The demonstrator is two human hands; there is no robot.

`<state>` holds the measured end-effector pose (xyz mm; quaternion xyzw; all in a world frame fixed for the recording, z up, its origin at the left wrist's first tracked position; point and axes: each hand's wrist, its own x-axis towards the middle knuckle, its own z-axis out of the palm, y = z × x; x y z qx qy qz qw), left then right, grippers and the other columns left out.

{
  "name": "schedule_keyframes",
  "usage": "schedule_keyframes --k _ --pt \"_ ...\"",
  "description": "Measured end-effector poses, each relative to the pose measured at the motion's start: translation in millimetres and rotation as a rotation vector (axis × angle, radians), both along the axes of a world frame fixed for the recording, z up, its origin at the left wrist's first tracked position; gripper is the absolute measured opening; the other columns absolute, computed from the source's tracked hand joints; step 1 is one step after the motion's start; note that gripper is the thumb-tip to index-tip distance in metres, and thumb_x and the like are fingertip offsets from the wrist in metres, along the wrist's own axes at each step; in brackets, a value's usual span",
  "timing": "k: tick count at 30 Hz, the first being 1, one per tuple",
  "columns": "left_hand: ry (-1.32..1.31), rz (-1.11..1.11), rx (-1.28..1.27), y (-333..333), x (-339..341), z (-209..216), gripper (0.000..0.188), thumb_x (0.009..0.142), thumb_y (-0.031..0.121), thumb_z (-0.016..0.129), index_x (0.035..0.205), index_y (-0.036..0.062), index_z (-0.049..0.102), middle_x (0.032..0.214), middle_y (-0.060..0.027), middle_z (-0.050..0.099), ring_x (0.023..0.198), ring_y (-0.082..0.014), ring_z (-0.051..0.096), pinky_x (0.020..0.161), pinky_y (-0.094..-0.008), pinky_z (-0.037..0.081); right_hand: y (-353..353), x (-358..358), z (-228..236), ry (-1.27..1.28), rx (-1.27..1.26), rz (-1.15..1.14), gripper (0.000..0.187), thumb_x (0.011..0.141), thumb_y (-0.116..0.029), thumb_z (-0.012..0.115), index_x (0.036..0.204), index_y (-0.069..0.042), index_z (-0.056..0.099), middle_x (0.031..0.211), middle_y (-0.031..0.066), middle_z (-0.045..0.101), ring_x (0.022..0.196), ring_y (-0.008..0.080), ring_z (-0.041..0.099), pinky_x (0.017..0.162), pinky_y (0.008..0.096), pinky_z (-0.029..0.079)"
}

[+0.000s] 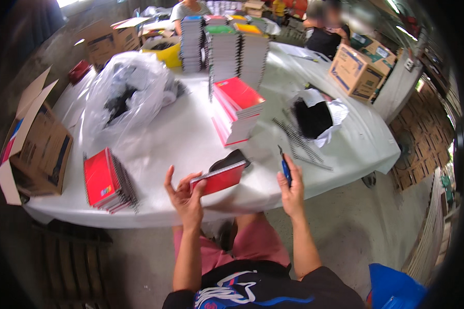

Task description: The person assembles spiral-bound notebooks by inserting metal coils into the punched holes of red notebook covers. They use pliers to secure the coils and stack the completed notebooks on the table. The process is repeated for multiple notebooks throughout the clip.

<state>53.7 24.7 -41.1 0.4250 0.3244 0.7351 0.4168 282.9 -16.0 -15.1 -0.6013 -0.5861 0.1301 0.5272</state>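
My left hand (187,198) grips a small red-covered notebook (220,181) by its left end, thumb on the cover, over the table's near edge. Around the blue handles of a small pair of pliers (286,171) my right hand (293,193) is closed, the dark jaws pointing away from me. A flat black object (233,158) lies just behind the notebook, partly hidden by it. Farther back stands a stack of red notebooks (237,110), its layers offset. To the left sits a pile of red spiral-bound notebooks (107,180) with dark coils.
Loose spiral coils (301,143) lie right of centre beside a white wrapper of black coils (314,117). A large clear plastic bag (129,98) and an opened carton (41,149) occupy the left. Tall notebook stacks (224,56) stand behind, cartons (358,72) at far right. Other people are beyond.
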Motion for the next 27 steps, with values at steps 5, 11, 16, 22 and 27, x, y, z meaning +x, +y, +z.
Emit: schedule_keyframes --k 5,11,16,22,27 --pt "0.200 0.070 0.089 -9 15 20 0.083 0.080 -0.009 0.065 0.145 0.0092 0.017 0.099 -0.0157 0.067 0.088 -0.0138 0.061 0.077 -0.0245 0.050 -34 -45 59 -0.316 -0.014 0.139 0.040 0.086 -0.026 0.063 0.126 -0.020 0.058 0.109 0.0121 0.047 0.098 0.0266 0.047 0.089 0.0376 0.037" --pt "0.322 0.133 0.154 -12 18 26 0.086 0.080 -0.008 0.065 0.146 0.0090 0.012 0.099 -0.0161 0.065 0.087 -0.0153 0.062 0.074 -0.0241 0.055 -39 -71 69 -0.399 -0.047 0.218 0.041 0.085 -0.028 0.064 0.125 -0.023 0.059 0.113 0.0125 0.048 0.102 0.0282 0.046 0.091 0.0421 0.035" --pt "0.176 0.118 0.097 -16 18 28 0.085 0.077 -0.007 0.069 0.143 0.0075 0.016 0.089 -0.0127 0.063 0.086 -0.0186 0.064 0.074 -0.0245 0.056 -35 -74 70 -0.407 -0.030 0.234 0.041 0.085 -0.028 0.064 0.125 -0.022 0.059 0.112 0.0119 0.048 0.102 0.0278 0.047 0.092 0.0421 0.034" --pt "0.387 0.245 0.252 -11 13 22 0.082 0.075 -0.006 0.071 0.140 0.0035 0.022 0.084 -0.0105 0.063 0.083 -0.0188 0.064 0.072 -0.0259 0.055 -35 -72 75 -0.399 -0.060 0.251 0.040 0.084 -0.028 0.064 0.123 -0.022 0.060 0.112 0.0119 0.049 0.102 0.0284 0.047 0.092 0.0419 0.035" --pt "0.486 0.304 0.385 -10 12 23 0.078 0.073 -0.010 0.071 0.137 0.0007 0.028 0.089 -0.0128 0.067 0.082 -0.0172 0.063 0.071 -0.0272 0.055 -36 -69 78 -0.427 -0.088 0.270 0.040 0.084 -0.027 0.065 0.123 -0.022 0.060 0.112 0.0123 0.049 0.104 0.0294 0.047 0.092 0.0423 0.035"
